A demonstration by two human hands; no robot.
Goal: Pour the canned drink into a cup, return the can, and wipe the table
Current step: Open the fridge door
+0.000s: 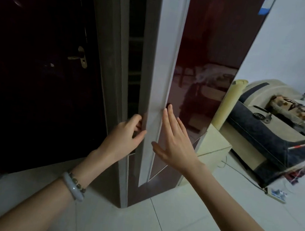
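Both hands at the fridge door

The left hand (128,134) grips the fridge door (161,77) edge with curled fingers; the right hand (175,140) lies flat, fingers spread, on its red front.

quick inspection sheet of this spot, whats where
surface: pale tiled floor; no table in view
job's things: can, cup, cloth: nothing seen
fridge door: dark red, slightly ajar
hands: left hand curled round the door's white edge; right hand flat, open on the front
clutter: cushions piled at right
cables: power strip and cord on the floor
surroundings: dark door, white wall
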